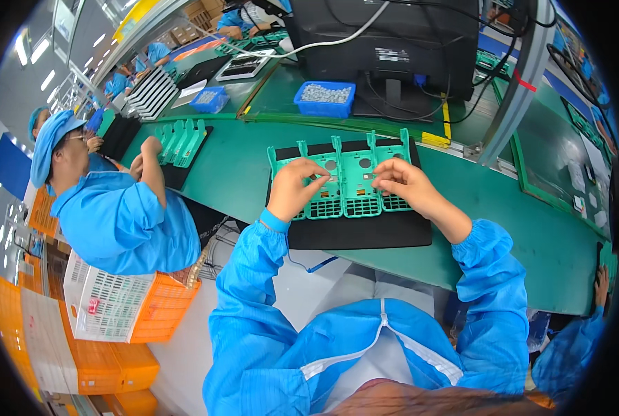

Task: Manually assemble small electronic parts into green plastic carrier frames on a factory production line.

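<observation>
Several green plastic housings (362,182) stand side by side on a black mat (365,233) in front of me. They have upright prongs at the far side, round openings in the middle and grid-like slots along the near edge. Over the left part of the row, my left hand (297,186) has thumb and fingertips brought together. My right hand (412,187) hovers above the right part, its fingers curled in a pinch towards the middle housing. Whatever either pinch holds is too small or hidden to name. A blue wristband (274,220) circles my left wrist.
Beyond the housings stand a blue bin (323,109) of small pale parts and a black monitor (392,45) with cables. A metal post (520,87) rises at the right. On the left a co-worker (115,215) sits by similar housings (182,144). Orange crates (160,312) stand behind.
</observation>
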`<action>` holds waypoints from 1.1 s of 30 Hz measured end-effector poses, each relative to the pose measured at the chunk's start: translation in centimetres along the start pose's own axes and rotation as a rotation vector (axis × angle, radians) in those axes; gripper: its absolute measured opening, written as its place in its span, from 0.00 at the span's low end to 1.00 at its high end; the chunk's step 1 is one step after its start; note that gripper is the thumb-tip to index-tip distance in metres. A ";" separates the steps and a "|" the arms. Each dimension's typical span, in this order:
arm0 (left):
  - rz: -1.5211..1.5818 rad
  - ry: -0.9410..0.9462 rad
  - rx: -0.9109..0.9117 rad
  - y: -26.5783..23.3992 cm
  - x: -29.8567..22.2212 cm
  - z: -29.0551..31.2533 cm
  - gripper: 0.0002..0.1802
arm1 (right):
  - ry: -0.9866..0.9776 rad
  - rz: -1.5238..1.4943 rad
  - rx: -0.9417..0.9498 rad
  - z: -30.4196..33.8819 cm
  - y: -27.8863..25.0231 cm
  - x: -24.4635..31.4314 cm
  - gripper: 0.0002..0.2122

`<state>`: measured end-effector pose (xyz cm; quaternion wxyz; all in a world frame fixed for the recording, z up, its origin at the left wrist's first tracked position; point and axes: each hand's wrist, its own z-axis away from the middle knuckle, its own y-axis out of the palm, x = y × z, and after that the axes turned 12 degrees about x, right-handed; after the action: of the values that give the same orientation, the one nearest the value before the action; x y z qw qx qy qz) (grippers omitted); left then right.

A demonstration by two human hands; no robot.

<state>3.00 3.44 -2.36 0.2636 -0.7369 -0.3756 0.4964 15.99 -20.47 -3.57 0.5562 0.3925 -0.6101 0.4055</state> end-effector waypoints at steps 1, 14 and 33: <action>-0.004 0.026 0.013 0.2 0.6 0.2 0.05 | 0.014 -0.011 0.009 -0.1 0.1 -0.2 0.10; -0.107 0.020 0.125 2.5 1.7 -0.4 0.05 | 0.028 0.114 0.029 0.0 0.5 -0.8 0.11; -0.197 0.001 0.113 2.7 1.5 -0.5 0.04 | 0.024 0.115 0.026 0.1 0.6 -0.9 0.12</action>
<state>4.58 3.12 -5.02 0.3523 -0.6806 -0.4175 0.4882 15.47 -20.32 -4.48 0.5341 0.3593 -0.6196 0.4492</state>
